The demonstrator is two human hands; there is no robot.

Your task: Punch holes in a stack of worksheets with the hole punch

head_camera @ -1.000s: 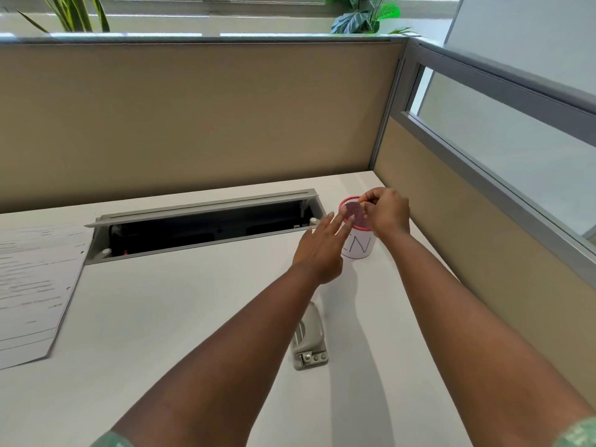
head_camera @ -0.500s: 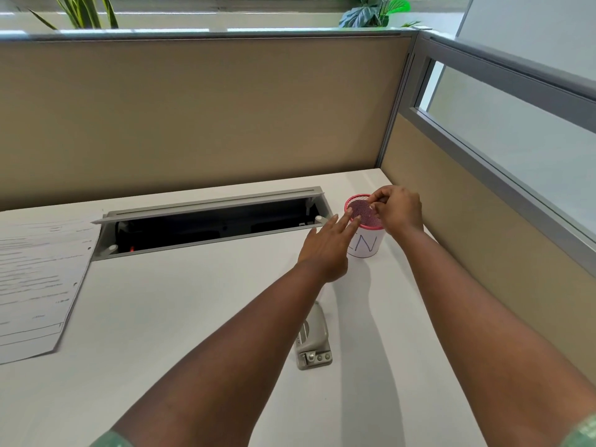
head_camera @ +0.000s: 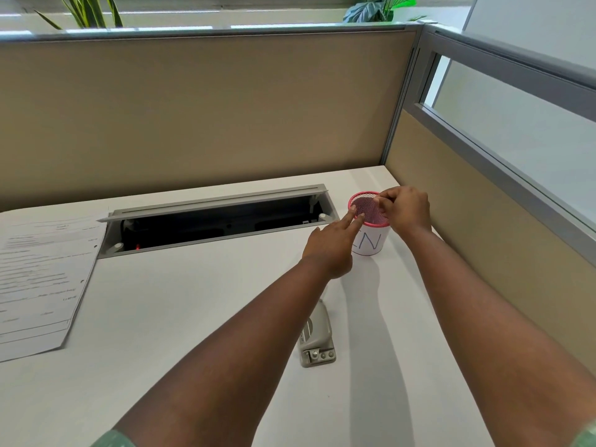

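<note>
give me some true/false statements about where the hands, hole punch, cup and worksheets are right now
1. The hole punch lies on the desk with neither hand on it. True.
2. The left hand grips the worksheets. False: its straight fingers reach to the rim of the pink mesh cup, and the sheets lie untouched at the desk's left edge.
3. The right hand is at the top of the cup, fingers curled. True.
4. The cup stands inside the open cable tray. False: it stands on the desk, to the right of the tray.
5. The worksheets sit in the punch. False: they lie well apart from it.
</note>
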